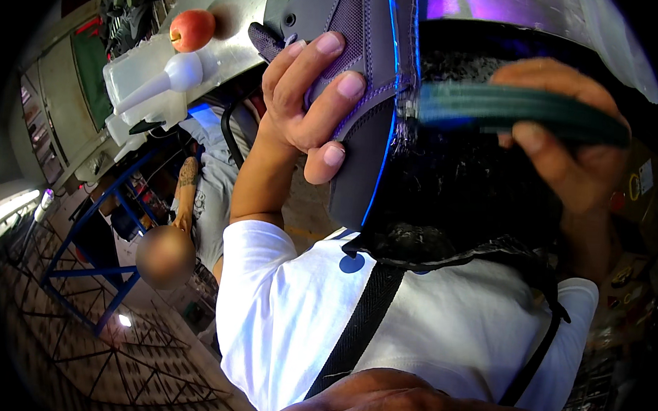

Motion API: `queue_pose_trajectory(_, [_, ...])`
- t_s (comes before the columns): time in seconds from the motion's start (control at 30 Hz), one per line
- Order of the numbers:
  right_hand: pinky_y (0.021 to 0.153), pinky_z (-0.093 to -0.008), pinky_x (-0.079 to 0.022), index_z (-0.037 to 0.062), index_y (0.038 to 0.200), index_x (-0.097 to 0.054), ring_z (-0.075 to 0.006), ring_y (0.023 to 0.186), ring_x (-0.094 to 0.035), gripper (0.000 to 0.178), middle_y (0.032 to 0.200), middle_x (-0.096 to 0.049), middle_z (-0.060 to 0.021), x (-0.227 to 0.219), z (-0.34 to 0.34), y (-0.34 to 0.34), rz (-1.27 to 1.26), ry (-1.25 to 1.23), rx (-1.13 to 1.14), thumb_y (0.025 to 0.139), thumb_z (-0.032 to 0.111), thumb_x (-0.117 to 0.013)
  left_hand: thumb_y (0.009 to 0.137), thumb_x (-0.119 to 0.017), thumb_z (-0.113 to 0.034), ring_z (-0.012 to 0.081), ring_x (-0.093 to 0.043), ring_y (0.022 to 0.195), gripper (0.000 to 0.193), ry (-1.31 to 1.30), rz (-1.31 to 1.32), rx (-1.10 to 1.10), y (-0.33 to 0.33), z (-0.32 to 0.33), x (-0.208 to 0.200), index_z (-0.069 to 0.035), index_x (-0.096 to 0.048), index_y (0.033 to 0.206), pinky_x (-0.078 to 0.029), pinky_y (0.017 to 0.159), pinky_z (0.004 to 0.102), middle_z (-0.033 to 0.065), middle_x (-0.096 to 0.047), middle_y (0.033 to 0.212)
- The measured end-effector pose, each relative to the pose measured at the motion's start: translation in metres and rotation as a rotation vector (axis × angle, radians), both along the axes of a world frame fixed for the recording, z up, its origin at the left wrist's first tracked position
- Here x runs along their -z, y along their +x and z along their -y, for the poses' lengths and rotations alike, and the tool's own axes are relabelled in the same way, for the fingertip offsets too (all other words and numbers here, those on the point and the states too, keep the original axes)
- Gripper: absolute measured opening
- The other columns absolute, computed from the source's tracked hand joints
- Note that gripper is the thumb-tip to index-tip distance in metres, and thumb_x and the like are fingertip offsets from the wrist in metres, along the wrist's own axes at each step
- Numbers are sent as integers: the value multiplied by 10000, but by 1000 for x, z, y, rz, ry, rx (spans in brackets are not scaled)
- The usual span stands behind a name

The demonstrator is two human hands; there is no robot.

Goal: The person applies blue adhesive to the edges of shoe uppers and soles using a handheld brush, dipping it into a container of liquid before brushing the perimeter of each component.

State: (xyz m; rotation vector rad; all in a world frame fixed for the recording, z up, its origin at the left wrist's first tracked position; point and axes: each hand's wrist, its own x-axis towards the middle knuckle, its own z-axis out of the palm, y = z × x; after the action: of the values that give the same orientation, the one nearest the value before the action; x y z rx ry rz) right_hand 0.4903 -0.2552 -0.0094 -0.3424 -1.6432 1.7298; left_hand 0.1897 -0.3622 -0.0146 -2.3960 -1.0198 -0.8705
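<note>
My left hand [312,94] grips a dark grey shoe [376,53] with purple stitching and mesh panels. Its fingers wrap over the upper, and the thumb side is partly hidden. A bright blue line glows along the shoe's bottom edge, which faces right. In my right hand [577,154] is a brush with a dark green handle [524,110], held level with fingers above and below it. Motion smears the brush, and its head meets the shoe's blue-lit edge. Below both hands hangs a black apron [462,189] with fuzz on it.
A metal bench [237,36] at the upper left carries a red apple [193,30], a white bottle with a long nozzle [162,81] and a translucent container [122,68]. Purple light falls on a metal surface [499,7] ahead. Another person [213,171] sits beyond, near a blue frame [91,273].
</note>
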Motion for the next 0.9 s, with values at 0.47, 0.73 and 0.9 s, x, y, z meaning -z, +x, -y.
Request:
queue_pose_trajectory(0.47, [657, -316, -579, -52, 1169, -627, -202, 757, -682, 288, 1065, -680, -259, 7, 6, 7, -139, 108, -33, 930, 101, -679, 931, -591, -190, 437, -677, 1004, 550, -69, -11, 44, 7, -4, -14, -158, -251, 1361, -568, 846, 532, 203, -613, 1221])
queue_pose_trajectory(0.73, [632, -333, -564, -19, 1127, -641, -246, 743, -696, 270, 1004, -691, -231, -1, 21, 13, -181, 154, -53, 929, 156, -693, 962, -492, -242, 415, -639, 1081, 417, -282, 3, -21, 12, -5, -42, -92, -383, 1336, -511, 925, 506, 221, -612, 1300])
queue_pose_trajectory(0.9, [593, -310, -545, -11, 1128, -633, -230, 718, -688, 257, 999, -692, -232, -19, 29, 18, -114, 188, -32, 955, 171, -684, 968, -472, -310, 394, -575, 1212, 479, -406, 73, -63, 10, 0, -46, -18, -496, 1347, -421, 1056, 497, 238, -589, 1341])
